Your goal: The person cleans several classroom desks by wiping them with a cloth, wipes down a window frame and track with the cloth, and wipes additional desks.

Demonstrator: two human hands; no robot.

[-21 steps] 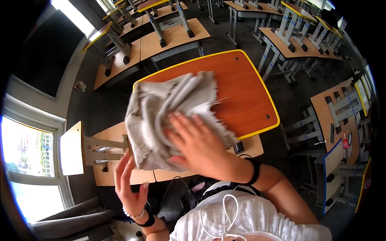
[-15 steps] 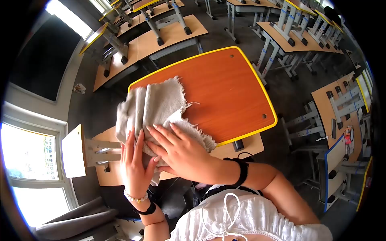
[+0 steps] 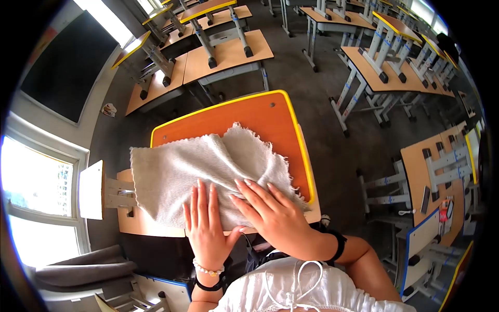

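A light grey knitted cloth (image 3: 179,166) with frayed edges lies spread and slightly wrinkled over an orange-brown wooden board (image 3: 254,114) with a yellow rim. It overhangs the board's left and near sides. My left hand (image 3: 208,231) rests on the cloth's near edge, palm down, fingers stretched out. Beside it, my right hand (image 3: 278,218) lies flat on the cloth's near right part with its fingers spread. Neither hand grips the cloth. The board's near side is hidden beneath the cloth.
Under the board is a pale wooden desk (image 3: 150,221). Desks (image 3: 228,54) carrying stools (image 3: 397,26) stand ahead and to the right. A phone (image 3: 425,199) lies on the right-hand desk. A window (image 3: 39,182) and a dark board (image 3: 70,65) are on the left.
The bunched cloth is now spread wider across the board, and both hands have shifted right and down in view. The board appears further left and lower as the view has shifted.
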